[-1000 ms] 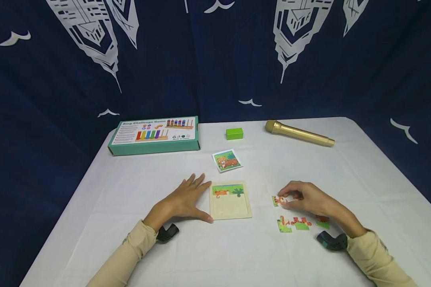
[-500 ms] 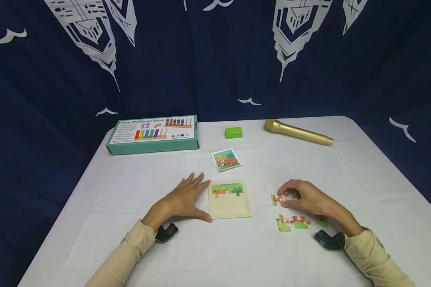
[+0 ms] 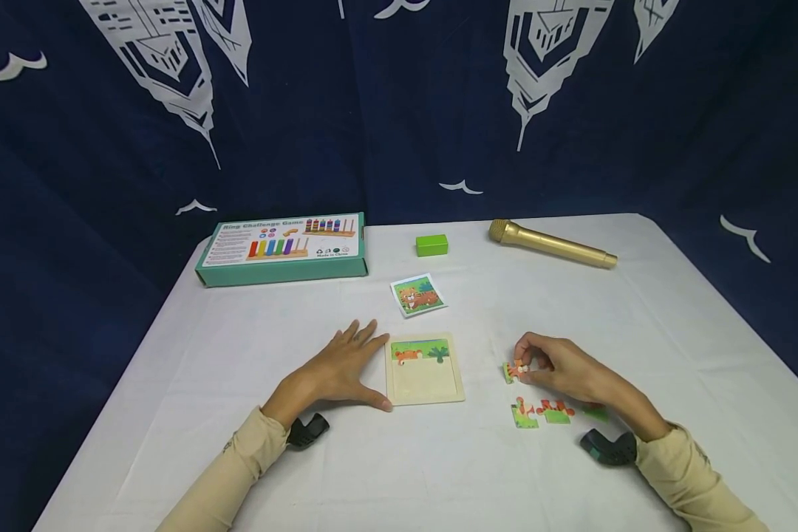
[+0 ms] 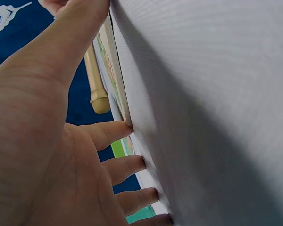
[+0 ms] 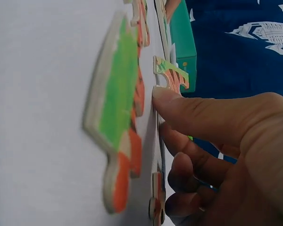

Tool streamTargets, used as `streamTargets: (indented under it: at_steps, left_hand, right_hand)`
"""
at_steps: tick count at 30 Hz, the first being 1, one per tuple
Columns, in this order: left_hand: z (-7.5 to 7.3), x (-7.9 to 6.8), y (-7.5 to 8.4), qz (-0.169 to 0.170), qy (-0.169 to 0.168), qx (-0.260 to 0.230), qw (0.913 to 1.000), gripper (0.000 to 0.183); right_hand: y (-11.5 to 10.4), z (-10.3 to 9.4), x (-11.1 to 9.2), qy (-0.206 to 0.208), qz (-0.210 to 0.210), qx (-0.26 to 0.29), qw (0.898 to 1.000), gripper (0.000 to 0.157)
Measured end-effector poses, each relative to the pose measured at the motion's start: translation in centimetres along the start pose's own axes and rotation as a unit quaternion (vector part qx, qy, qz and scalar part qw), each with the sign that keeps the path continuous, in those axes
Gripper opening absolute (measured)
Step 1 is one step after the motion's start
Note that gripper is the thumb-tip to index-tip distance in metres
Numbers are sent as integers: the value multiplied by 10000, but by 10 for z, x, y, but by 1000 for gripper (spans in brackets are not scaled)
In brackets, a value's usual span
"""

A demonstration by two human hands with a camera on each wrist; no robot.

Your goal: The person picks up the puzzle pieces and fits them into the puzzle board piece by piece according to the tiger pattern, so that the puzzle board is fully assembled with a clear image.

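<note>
My left hand (image 3: 342,369) rests with spread fingers on the table, thumb and forefinger against the left side of a shallow wooden puzzle tray (image 3: 425,384). A picture strip with green, an orange tail part and a plant fills the tray's top; bare wood shows below. To the right of the tray, my right hand (image 3: 568,369) pinches an orange-and-green jigsaw piece (image 5: 177,75) between thumb and forefinger, tilted up from the cloth. Several loose pieces lie nearby, among them a green-orange piece (image 3: 524,415) and another (image 3: 556,414); one is partly hidden under my right wrist.
Behind the tray lies a tiger picture card (image 3: 419,295). Farther back are a green block (image 3: 432,245), a gold microphone (image 3: 552,244) and a teal Ring Challenge Game box (image 3: 282,250). White cloth (image 3: 306,488) covers the table; a dark blue curtain (image 3: 412,111) hangs behind.
The jigsaw piece at my right fingertips lay flat before; now it is pinched and tilted up. My left hand and the tray hold the same place.
</note>
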State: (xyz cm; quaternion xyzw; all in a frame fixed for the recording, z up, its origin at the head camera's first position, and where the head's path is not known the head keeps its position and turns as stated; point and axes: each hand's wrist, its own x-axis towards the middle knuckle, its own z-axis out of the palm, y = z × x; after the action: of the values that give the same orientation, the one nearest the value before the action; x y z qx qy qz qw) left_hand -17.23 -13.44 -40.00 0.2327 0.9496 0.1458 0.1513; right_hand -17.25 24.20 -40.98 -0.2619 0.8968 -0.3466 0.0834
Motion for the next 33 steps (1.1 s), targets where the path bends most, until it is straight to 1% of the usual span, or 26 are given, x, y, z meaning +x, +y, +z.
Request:
streamTargets:
  at_steps: [4,13,22,28,33]
  left_hand:
    - [0,0,0,21,-3,-17,10000,114]
    - [1,0,-2,104,33,39,9999,114]
    - [1,-1,-2,116,13,-9,9999,115]
    - [1,0,-2,142,11,8,9999,114]
    - [0,0,-2,140,-23,-5,9999,115]
  right_hand:
    - [-1,0,0,-79,27,206,9998,20]
    - [1,1,3,183,-54,696,9974,20]
    - [0,1,2,100,-134,1148,9933,18]
    - [3,-1,2,-12,-186,1383,9902,24]
    - [-1,0,6,-121,-159,1432,9895,27]
